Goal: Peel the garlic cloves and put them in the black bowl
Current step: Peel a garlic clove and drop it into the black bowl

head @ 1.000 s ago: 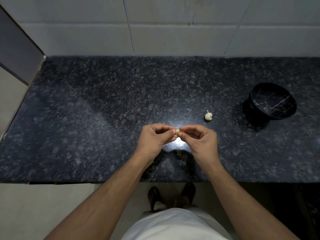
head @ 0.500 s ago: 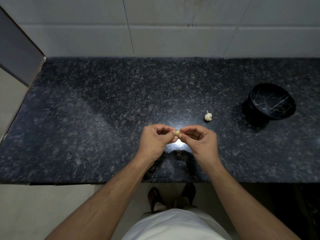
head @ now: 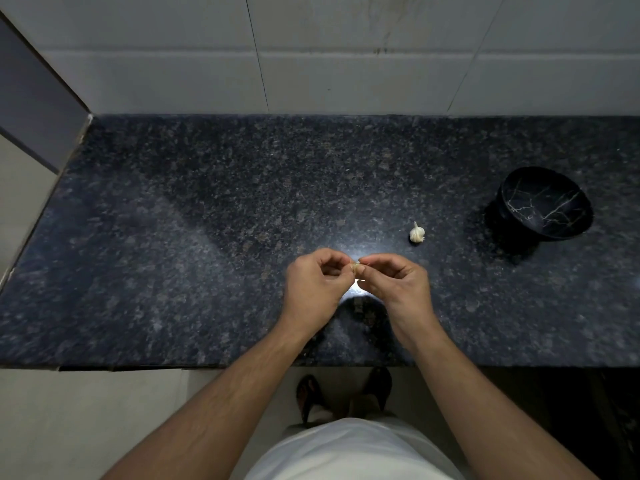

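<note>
Granite counter (head: 207, 237) | 2 hands pinching 1 clove (head: 356, 267) | 1 garlic bulb (head: 416, 233) | 1 black bowl (head: 543, 206)

We note a dark speckled granite table (head: 207, 237) spanning the view left to right, its near edge straight. Behind it, at the far side, stands a wall of large pale tiles (head: 346, 74) with thin grout lines and faint stains near the top. At far left a grey panel (head: 31, 98) meets the table's corner. A bright glare spot (head: 355, 289) of overhead light reflects off the stone near centre. Below the near edge we see pale floor (head: 86, 410), darker toward the right.
</note>
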